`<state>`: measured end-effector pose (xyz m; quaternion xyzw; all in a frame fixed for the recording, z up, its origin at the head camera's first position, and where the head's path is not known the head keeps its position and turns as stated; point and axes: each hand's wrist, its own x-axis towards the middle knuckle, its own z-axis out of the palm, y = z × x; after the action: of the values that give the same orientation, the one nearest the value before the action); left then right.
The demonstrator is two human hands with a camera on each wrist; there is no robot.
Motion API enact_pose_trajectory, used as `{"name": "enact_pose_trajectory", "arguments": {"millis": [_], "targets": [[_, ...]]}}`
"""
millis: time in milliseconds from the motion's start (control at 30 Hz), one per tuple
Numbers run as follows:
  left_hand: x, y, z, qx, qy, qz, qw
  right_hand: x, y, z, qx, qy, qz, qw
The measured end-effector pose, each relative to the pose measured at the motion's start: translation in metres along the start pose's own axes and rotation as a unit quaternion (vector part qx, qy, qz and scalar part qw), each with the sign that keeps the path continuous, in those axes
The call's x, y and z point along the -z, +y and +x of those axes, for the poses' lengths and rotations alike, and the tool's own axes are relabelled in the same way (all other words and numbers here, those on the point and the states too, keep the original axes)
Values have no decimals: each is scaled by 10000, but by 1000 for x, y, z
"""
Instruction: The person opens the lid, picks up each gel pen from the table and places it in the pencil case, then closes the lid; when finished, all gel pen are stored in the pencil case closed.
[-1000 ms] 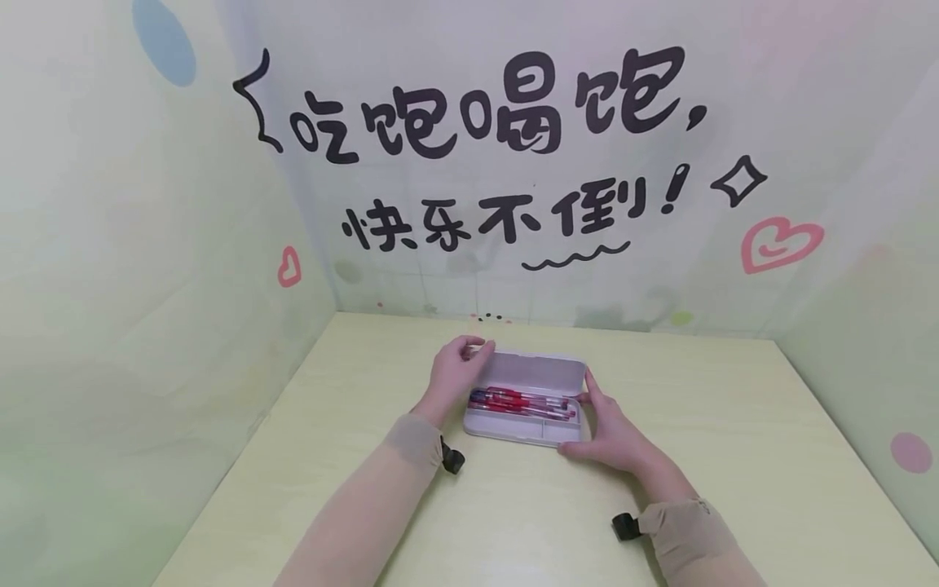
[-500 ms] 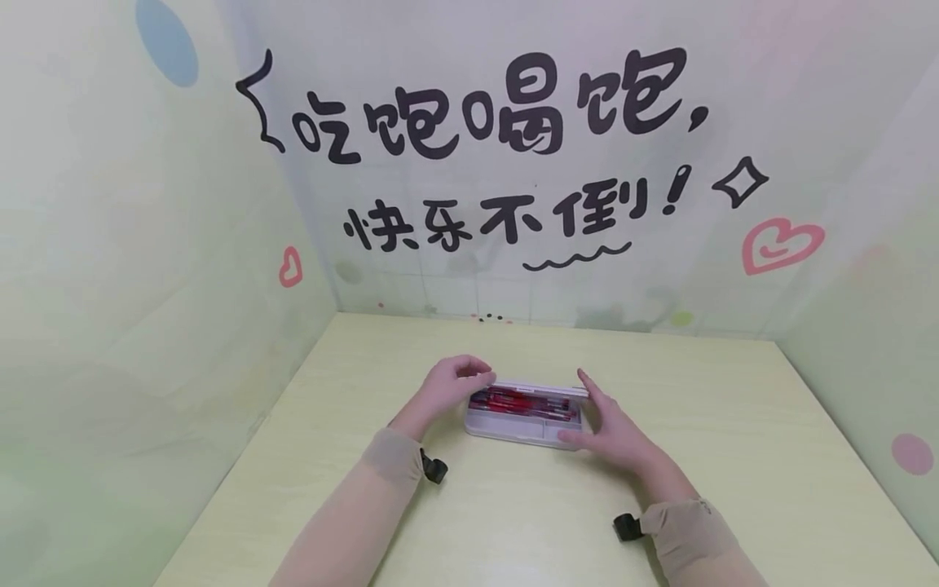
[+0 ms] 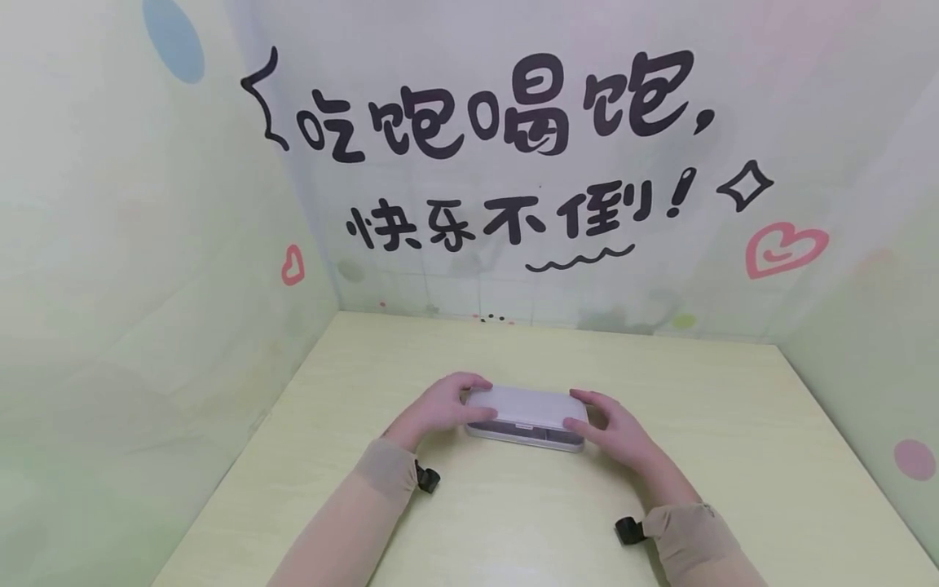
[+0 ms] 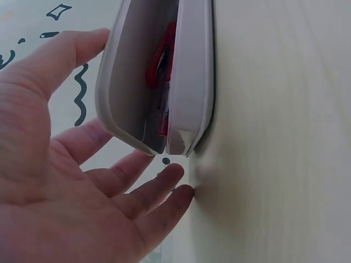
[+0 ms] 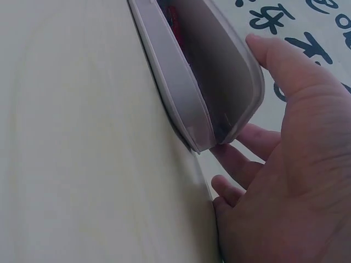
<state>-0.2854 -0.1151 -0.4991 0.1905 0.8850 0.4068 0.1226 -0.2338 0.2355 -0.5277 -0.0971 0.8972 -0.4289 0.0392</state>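
A pale pencil case (image 3: 524, 403) lies on the table with its lid tilted down over the base, a gap along the front. Red pens (image 4: 163, 57) show through that gap in the left wrist view. My left hand (image 3: 438, 405) holds the left end, its thumb on the lid's front edge and fingers reaching behind the case. At the right end, my right hand (image 3: 619, 428) has its thumb on the lid's front edge, with fingers at the back. From the right wrist view, the lid's inner side (image 5: 227, 63) faces the camera; one red pen (image 5: 175, 24) shows inside.
The light wooden table (image 3: 506, 522) is bounded by printed fabric walls on the left, back and right. Black lettering (image 3: 539, 106) covers the back wall (image 3: 469, 285). A small black device (image 3: 428, 478) sits on the left wrist, another (image 3: 628, 531) on the right.
The lid has swung from standing wide at the back down toward the front, hiding the pens in the head view. My left hand followed it forward; my right thumb moved from base onto lid.
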Motion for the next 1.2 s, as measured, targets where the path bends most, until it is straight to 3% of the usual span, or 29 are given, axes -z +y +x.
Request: {"name": "enact_pose_trajectory", "arguments": {"millis": [433, 833, 1200], "targets": [[-5, 1, -8, -141, -102, 401, 9990, -2, 1, -2, 505, -98, -223, 9984], [-8, 4, -9, -45, -19, 522, 9986, 0, -2, -2, 701, -106, -636, 9955], [-12, 4, -8, -21, -73, 533, 9985, -1, 1, -5, 726, -112, -580, 9956]]}}
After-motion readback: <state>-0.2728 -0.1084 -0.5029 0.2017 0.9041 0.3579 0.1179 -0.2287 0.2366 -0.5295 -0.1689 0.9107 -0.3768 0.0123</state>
